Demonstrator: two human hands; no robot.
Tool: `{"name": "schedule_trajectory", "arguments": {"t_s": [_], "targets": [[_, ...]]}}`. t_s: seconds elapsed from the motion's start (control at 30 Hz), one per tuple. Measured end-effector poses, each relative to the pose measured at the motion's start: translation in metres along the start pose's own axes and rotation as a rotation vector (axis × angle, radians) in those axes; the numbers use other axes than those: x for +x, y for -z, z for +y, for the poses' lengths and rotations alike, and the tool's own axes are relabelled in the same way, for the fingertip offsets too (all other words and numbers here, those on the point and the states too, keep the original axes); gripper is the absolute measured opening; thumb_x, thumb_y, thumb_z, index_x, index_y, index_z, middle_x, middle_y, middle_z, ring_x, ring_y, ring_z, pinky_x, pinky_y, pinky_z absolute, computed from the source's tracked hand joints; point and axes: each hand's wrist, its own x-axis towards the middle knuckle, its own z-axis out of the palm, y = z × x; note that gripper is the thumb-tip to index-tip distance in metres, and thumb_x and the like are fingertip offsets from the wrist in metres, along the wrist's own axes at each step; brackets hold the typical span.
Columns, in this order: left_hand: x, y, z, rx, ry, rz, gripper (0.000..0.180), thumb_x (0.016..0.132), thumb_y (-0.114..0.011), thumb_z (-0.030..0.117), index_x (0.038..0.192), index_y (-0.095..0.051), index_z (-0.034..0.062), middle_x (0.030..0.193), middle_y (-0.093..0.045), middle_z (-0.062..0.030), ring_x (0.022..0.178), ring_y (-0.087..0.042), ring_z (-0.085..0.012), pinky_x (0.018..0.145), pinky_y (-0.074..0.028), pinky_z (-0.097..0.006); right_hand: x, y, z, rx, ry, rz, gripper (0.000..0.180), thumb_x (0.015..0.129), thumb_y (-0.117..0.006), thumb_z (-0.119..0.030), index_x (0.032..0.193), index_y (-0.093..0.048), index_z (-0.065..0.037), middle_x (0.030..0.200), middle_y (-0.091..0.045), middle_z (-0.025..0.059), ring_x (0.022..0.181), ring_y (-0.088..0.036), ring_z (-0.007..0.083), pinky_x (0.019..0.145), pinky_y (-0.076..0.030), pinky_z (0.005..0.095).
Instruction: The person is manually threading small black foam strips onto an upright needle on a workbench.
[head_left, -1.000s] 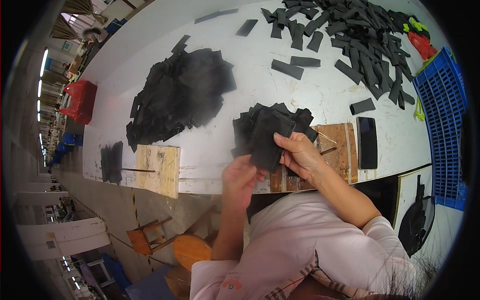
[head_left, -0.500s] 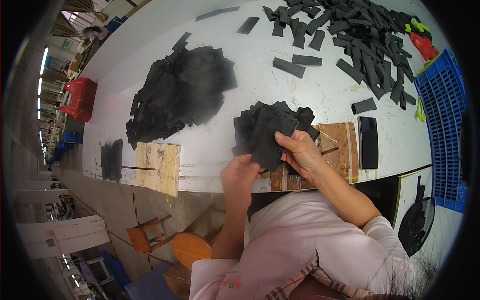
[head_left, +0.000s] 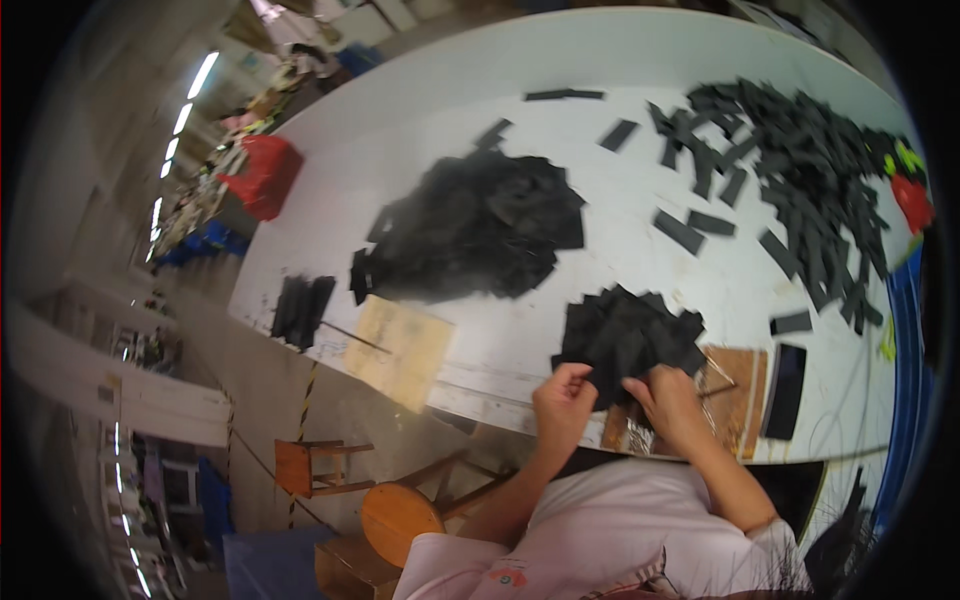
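A small heap of black square pieces (head_left: 625,335) lies at the near edge of the white table (head_left: 420,160). My left hand (head_left: 562,405) and my right hand (head_left: 668,400) pinch the near edge of this heap from either side, fingers closed on black pieces. A brown wooden board (head_left: 735,395) lies under and to the right of my right hand. A bigger pile of black sheets (head_left: 480,230) rests farther out to the left.
Many black strips (head_left: 800,190) are scattered at the far right. A black phone-like slab (head_left: 785,390) lies on the board's right. A pale wooden board (head_left: 400,345) and a black stack (head_left: 300,310) sit left. A blue crate (head_left: 905,400), wooden stools (head_left: 395,515) and a red bin (head_left: 262,175) surround the table.
The view has swung, so the table sits more to the right. My left hand has risen to the heap's near edge, close beside my right hand.
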Motion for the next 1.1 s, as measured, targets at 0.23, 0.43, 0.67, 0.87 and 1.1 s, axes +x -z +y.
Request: {"name": "schedule_trajectory", "arguments": {"t_s": [0.23,0.43,0.67,0.87,1.1], "targets": [[-0.005,-0.009,-0.001,-0.078,0.037,-0.085,0.009,0.076,-0.054,-0.005,0.084,-0.054,-0.0013,0.069,-0.055,-0.0014,0.059,-0.051,-0.0027,0.047,-0.041,-0.016,-0.007,0.029,-0.052,0.496,0.176,0.183,0.017,0.069,-0.065,-0.011,0.075,-0.057,0.003,0.062,-0.051,0.0098,0.055,-0.05,0.0216,0.051,-0.041,0.0294],[-0.005,-0.012,0.008,0.157,-0.136,-0.146,0.009,0.075,-0.055,-0.003,0.084,-0.055,-0.0027,0.069,-0.06,-0.0055,0.06,-0.055,-0.0045,0.051,-0.046,-0.02,-0.004,0.025,-0.043,0.348,0.251,0.185,0.008,0.069,-0.059,-0.002,0.076,-0.057,0.001,0.067,-0.051,0.0124,0.057,-0.053,0.0281,0.051,-0.042,0.035],[-0.01,-0.017,-0.006,0.21,-0.162,-0.004,0.009,0.074,-0.055,-0.003,0.083,-0.056,-0.0033,0.069,-0.061,-0.0064,0.061,-0.058,-0.008,0.054,-0.047,-0.021,-0.005,0.014,-0.043,0.041,0.269,0.134,0.014,0.064,-0.06,-0.001,0.077,-0.055,-0.001,0.07,-0.048,0.0127,0.061,-0.052,0.0306,0.054,-0.042,0.0396],[-0.002,-0.012,-0.01,-0.289,0.212,-0.041,0.013,0.073,-0.058,-0.003,0.085,-0.054,-0.0014,0.072,-0.058,-0.0063,0.048,-0.049,-0.0057,0.041,-0.038,-0.017,-0.002,0.006,-0.038,0.013,0.205,0.161,0.013,0.064,-0.059,-0.002,0.076,-0.054,0.0,0.071,-0.048,0.0133,0.062,-0.052,0.032,0.055,-0.042,0.0404],[0.007,0.007,-0.007,-0.897,0.484,-0.409,0.023,0.072,-0.055,-0.006,0.093,-0.049,0.0013,0.075,-0.053,-0.0037,0.044,-0.036,0.0001,0.037,-0.026,-0.013,-0.005,0.011,-0.03,0.605,0.075,0.151,0.003,0.068,-0.055,0.002,0.071,-0.056,0.002,0.06,-0.045,0.0043,0.049,-0.043,0.0108,0.045,-0.033,0.0226]]}}
